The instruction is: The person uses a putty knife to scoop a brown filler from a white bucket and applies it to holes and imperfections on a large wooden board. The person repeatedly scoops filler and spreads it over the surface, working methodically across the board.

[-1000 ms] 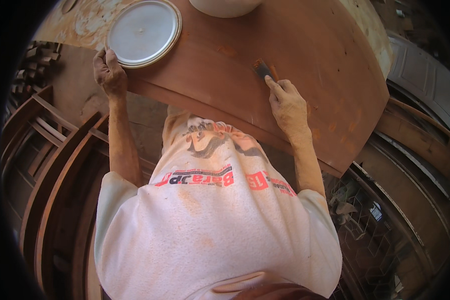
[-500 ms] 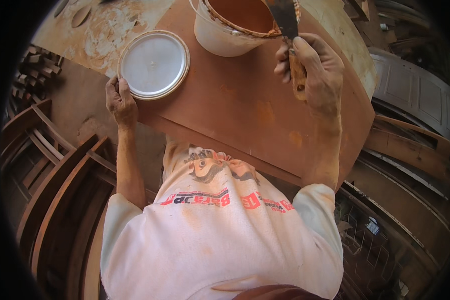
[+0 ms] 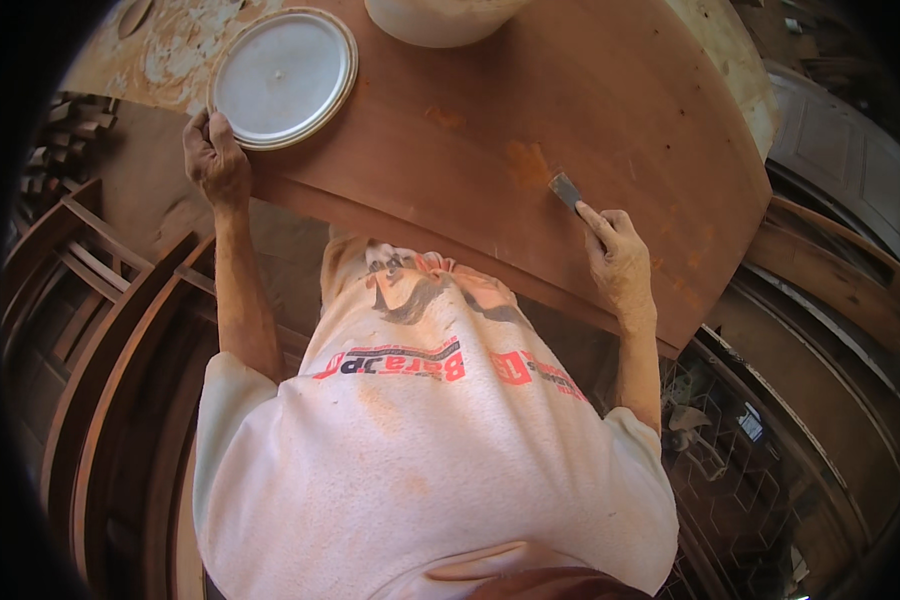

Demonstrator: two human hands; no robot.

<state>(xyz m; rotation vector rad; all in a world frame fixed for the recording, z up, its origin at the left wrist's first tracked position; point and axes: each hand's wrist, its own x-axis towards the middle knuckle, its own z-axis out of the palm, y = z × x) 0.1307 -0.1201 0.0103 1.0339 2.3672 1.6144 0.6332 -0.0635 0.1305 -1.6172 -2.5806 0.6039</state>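
My left hand (image 3: 217, 158) pinches the near-left rim of a round lid (image 3: 284, 80), pale grey inside with a cream edge. In my right hand (image 3: 620, 255) is a putty knife (image 3: 564, 190), its dark blade low against the reddish-brown wooden panel (image 3: 410, 150). The knife's handle is hidden in my closed fingers. Just beyond the blade tip lies an orange smear of filler (image 3: 530, 162) on the wood. Cut off by the top edge, a whitish plastic bucket (image 3: 440, 25) rests on the panel; its contents are out of sight.
Curved wooden frames (image 3: 120, 370) stand on the left, below stacked wood pieces (image 3: 70, 130). On the right are a grey panelled door (image 3: 850, 150) and long curved boards (image 3: 820, 250). A stained pale surface (image 3: 190, 55) shows at the upper left.
My right hand has come down and nearer from beside the bucket, bringing the putty knife to the panel. Lid, left hand and bucket now appear higher in view and slightly left.
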